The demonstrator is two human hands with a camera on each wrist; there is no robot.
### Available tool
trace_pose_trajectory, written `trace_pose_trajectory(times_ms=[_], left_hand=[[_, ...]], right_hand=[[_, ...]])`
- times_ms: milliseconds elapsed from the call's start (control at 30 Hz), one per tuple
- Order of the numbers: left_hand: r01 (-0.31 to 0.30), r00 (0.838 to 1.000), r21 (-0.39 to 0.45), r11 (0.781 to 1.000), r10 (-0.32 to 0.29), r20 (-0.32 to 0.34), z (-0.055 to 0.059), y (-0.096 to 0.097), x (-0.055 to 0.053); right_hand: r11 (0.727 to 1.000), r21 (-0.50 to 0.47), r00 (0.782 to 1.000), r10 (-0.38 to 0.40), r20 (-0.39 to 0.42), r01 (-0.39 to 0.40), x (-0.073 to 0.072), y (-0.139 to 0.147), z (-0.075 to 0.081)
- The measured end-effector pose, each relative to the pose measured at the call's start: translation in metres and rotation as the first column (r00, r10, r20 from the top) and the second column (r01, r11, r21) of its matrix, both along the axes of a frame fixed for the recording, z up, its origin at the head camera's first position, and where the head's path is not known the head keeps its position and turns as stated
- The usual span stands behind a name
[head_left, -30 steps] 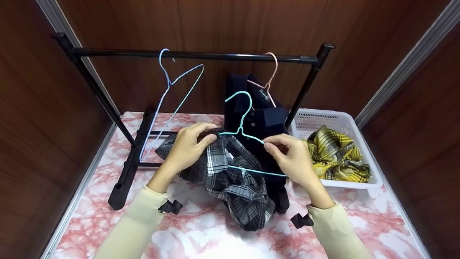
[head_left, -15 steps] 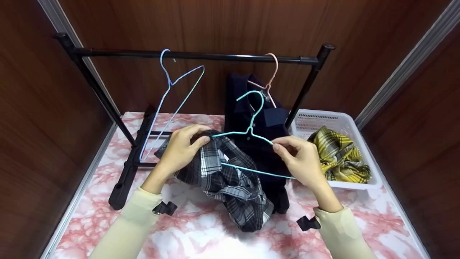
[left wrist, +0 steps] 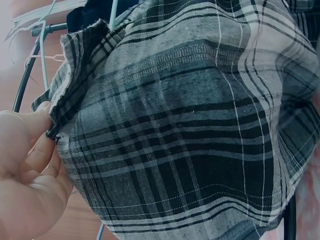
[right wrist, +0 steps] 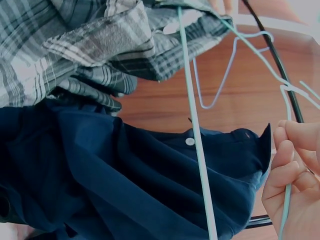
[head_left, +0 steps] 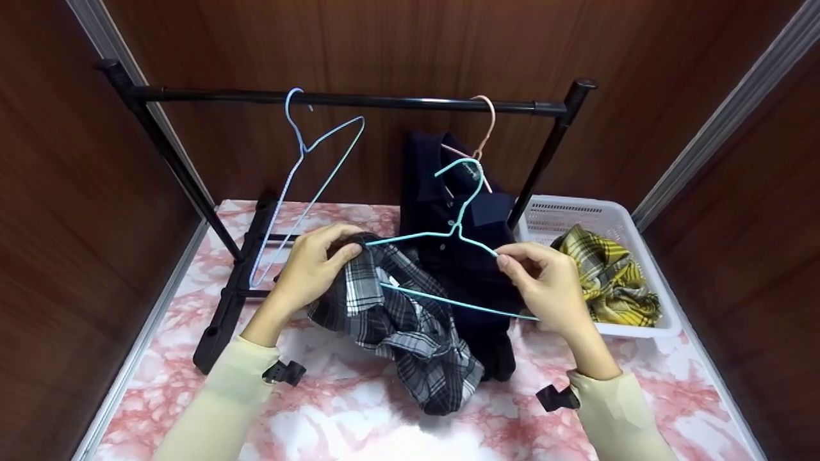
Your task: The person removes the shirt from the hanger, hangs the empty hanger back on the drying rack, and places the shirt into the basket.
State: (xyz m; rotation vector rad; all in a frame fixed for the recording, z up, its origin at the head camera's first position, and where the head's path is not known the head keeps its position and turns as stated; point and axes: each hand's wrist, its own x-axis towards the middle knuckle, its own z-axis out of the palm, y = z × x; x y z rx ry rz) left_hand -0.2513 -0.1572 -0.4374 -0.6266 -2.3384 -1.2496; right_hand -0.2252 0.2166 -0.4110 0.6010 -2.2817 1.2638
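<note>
A mint-green wire hanger [head_left: 416,236] is held up between both hands, its hook upright. My right hand [head_left: 551,288] pinches its right shoulder between thumb and fingers. My left hand [head_left: 311,266] grips the edge of a black, grey and white plaid shirt [head_left: 416,339], which covers the hanger's left end and droops toward the table. In the left wrist view the thumb and fingers [left wrist: 42,125] pinch the shirt's edge. The hanger's bottom bar runs out of the cloth to the right. Behind it a navy shirt [head_left: 429,173] hangs on a pink hanger [head_left: 492,121].
A black clothes rack [head_left: 371,98] spans the back, bearing a blue hanger [head_left: 301,121] at left. A white basket [head_left: 624,224] with a yellow plaid garment [head_left: 608,282] stands at right. Wooden panels enclose the pink-marbled table [head_left: 320,416] on three sides.
The right hand and the hanger have shifted right. The left hand has moved left with the shirt's edge, so more of the hanger's left shoulder shows.
</note>
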Motion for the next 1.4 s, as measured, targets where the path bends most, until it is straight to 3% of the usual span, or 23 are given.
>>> trace_pose_trajectory(times_ms=[467, 833, 1133, 1400], left_hand=[[-0.066, 0.998, 0.004, 0.998, 0.066, 0.022, -0.023, -0.016, -0.001], [-0.123, 0.989, -0.006, 0.992, 0.123, 0.084, -0.041, -0.024, -0.005], [-0.125, 0.978, -0.038, 0.991, 0.129, 0.163, -0.064, -0.022, -0.009], [-0.136, 0.967, -0.123, 0.983, 0.158, 0.197, -0.084, -0.016, -0.012]], right_hand=[[1.000, -0.004, 0.999, -0.012, -0.031, 0.012, 0.003, 0.009, -0.001], [0.999, 0.009, 0.999, -0.045, -0.017, 0.045, 0.005, 0.019, 0.003], [0.997, -0.011, 0.995, -0.081, -0.053, 0.080, 0.006, 0.021, 0.006], [0.996, -0.025, 0.994, -0.092, -0.064, 0.091, 0.021, 0.006, 0.022]])
